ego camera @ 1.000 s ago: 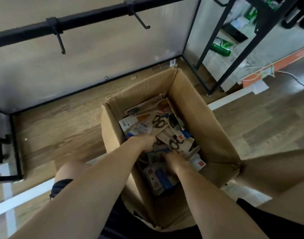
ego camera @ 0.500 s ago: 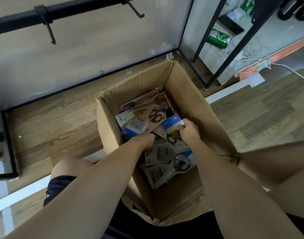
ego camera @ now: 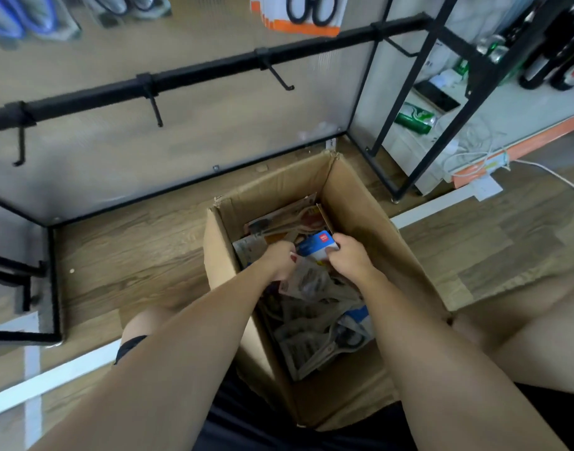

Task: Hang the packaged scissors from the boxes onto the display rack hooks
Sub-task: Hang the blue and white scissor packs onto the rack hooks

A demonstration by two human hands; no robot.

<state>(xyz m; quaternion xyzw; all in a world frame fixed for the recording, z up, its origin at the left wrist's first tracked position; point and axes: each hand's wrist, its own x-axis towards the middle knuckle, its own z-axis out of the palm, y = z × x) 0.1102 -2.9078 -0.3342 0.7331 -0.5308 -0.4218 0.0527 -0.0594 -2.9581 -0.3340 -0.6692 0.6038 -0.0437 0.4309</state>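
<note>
A wood-grain floor [ego camera: 123, 255] with white tape lines carries an open cardboard box [ego camera: 373, 222] that stands between the person's knees. At the near end of the box lies a jumble of packaged scissors [ego camera: 315, 340], grey cards with pale handles showing. Further in, both hands work over the pile: the right hand [ego camera: 349, 258] curls its fingers round the edge of a blue-and-white scissors pack [ego camera: 318, 244], and the left hand [ego camera: 280, 258], fingers bent, pinches the same pack from its other side. Beyond the box, the black display rack [ego camera: 194, 73] crosses a translucent panel, with bare hooks [ego camera: 155, 109] pointing down. Higher on the rack hangs an orange-edged card of black-handled scissors [ego camera: 298, 14].
</note>
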